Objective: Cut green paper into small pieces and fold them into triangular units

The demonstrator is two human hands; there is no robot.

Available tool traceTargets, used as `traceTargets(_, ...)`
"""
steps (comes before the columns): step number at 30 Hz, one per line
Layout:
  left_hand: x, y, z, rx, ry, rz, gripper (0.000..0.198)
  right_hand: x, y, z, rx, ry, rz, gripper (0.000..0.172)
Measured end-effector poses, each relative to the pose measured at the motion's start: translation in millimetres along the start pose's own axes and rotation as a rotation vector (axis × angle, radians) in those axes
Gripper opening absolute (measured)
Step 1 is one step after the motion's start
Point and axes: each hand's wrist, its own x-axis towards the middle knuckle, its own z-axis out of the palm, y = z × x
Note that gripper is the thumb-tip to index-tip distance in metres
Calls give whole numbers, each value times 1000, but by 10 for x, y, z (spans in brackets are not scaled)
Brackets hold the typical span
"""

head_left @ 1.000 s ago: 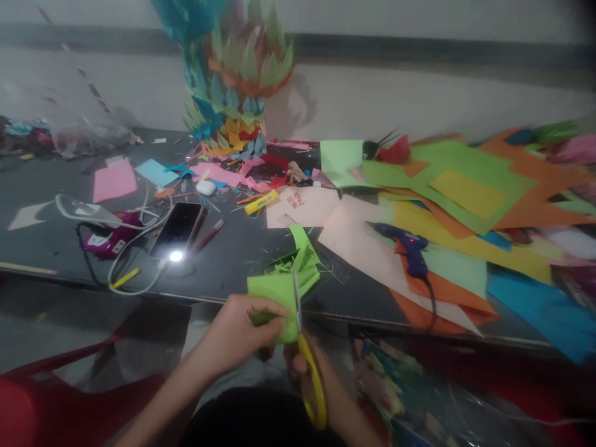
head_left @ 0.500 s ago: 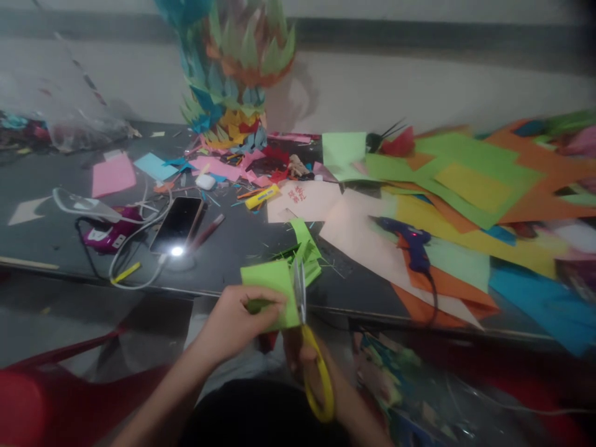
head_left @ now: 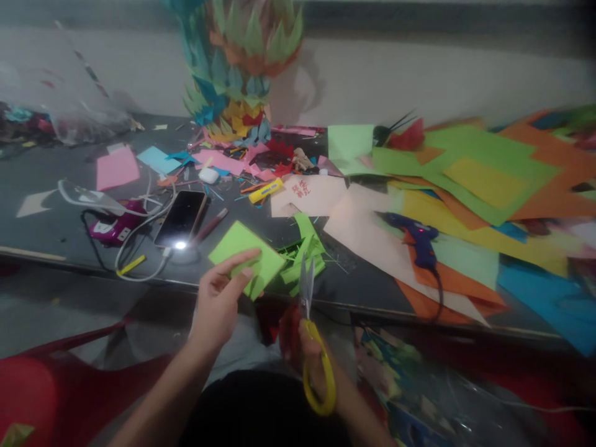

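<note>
A squarish piece of green paper [head_left: 254, 245] is in my left hand [head_left: 221, 298], thumb and forefinger over its face and the other fingers partly hidden. It sits tilted at the table's front edge. My right hand [head_left: 311, 354] grips the yellow handles of a pair of scissors [head_left: 306, 288], blades pointing up and slightly apart. The scissors are to the right of the paper and apart from it. Green paper offcuts [head_left: 307, 245] lie on the table just behind the blades.
On the dark table [head_left: 69, 230] lie a lit phone [head_left: 184, 214], a purple power strip [head_left: 116, 223], a yellow cutter [head_left: 265, 190] and a glue gun [head_left: 416, 239]. Coloured sheets [head_left: 493, 161] pile up at right. A paper-petal sculpture [head_left: 233, 81] stands behind. A red stool [head_left: 28, 397] is lower left.
My left hand has moved left and away from the blades, turning the green paper. The scissors have come off the paper's right edge and remain in my right hand.
</note>
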Motion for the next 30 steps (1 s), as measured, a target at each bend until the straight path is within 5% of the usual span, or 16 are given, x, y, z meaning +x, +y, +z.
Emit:
traceTargets(6, -145, -101, 85, 92, 10, 123, 45, 64, 184, 252, 125, 37, -110, 61)
traceTargets(11, -365, -243, 248, 10, -127, 156, 48, 281, -14, 324, 221, 341, -218, 27)
traceTargets(15, -408, -339, 272, -34, -129, 226, 42, 393, -260, 263, 237, 264, -276, 17)
traceTargets(19, -397, -346, 181, 81, -138, 176, 39, 391, -174, 268, 293, 245, -162, 19)
traceTargets(25, -421, -355, 150, 177, -18, 100, 40, 347, 65, 302, 288, 199, -137, 32)
traceTargets(30, -225, -343, 12, 274, 161, 189, 37, 271, 151, 259, 214, 244, -95, 29)
